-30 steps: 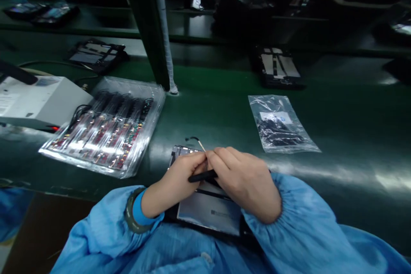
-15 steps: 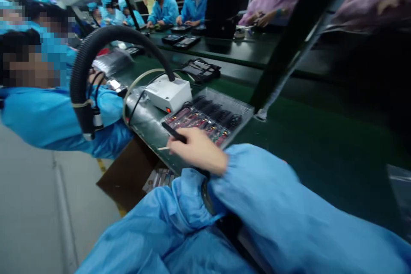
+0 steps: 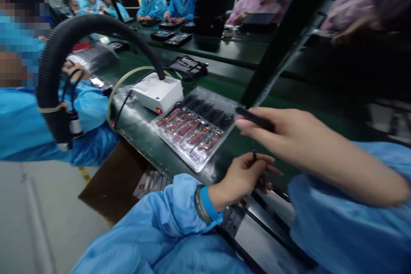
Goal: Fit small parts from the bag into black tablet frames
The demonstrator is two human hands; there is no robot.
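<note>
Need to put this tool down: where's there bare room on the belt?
Bare green belt lies between the circuit-board tray and your left hand, and beyond the tray toward the black panel. Crowded around the white box and its cables.

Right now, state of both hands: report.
Left hand: closed, pinching a small black part.
Right hand: closed, holding a slim black tool.
</note>
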